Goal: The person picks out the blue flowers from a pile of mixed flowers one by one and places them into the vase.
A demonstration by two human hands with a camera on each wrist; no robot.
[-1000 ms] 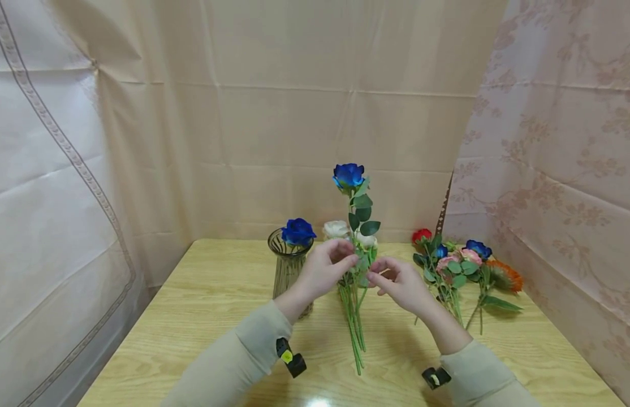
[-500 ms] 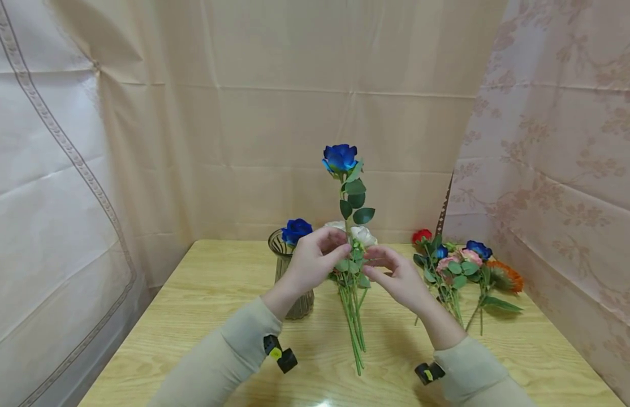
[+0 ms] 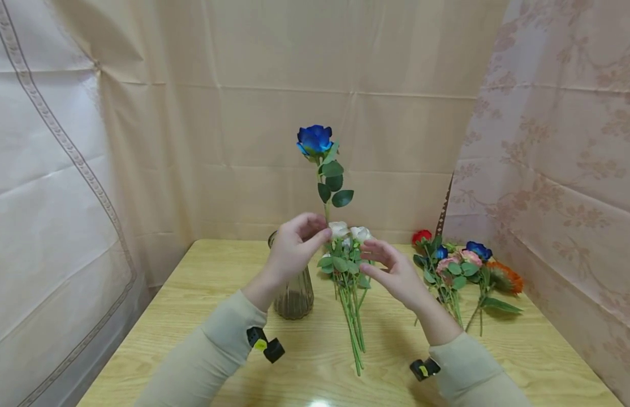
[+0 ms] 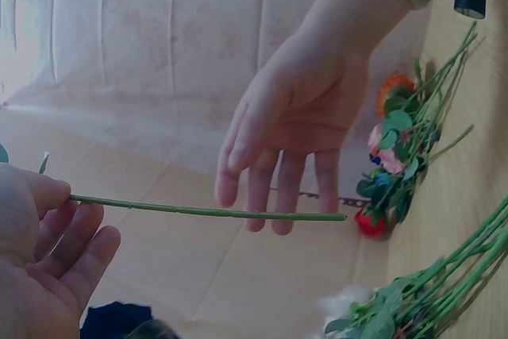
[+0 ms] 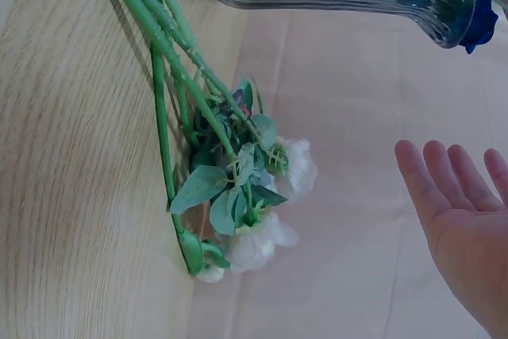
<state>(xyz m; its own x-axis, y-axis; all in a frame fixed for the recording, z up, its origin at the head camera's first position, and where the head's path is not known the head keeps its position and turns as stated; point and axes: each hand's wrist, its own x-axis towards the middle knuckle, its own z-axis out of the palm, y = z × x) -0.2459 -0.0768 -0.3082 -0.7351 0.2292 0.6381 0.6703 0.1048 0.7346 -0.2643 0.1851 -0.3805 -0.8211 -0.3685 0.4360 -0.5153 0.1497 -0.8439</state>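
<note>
A blue rose (image 3: 315, 140) stands upright above the table, its stem pinched between the thumb and fingers of my left hand (image 3: 288, 249). The bare lower stem (image 4: 198, 210) sticks out past that hand in the left wrist view. Behind the left hand is a ribbed glass vase (image 3: 294, 297), partly covered. Another blue rose (image 5: 479, 25) shows at the vase's mouth in the right wrist view. My right hand (image 3: 396, 278) holds nothing, its fingers loosely extended near a bunch of white flowers (image 3: 361, 233) with green stems lying on the table.
On the right of the wooden table (image 3: 193, 328) lies a mixed bunch: a red flower (image 3: 422, 236), pink flowers (image 3: 470, 256), blue ones (image 3: 479, 249) and an orange one (image 3: 505, 276). A beige curtain (image 3: 274, 124) hangs behind the table, with patterned cloth (image 3: 564, 169) at the right.
My left hand has carried the blue rose up and to the left, toward the vase. The right hand has come away from the stem and stays near the white flowers.
</note>
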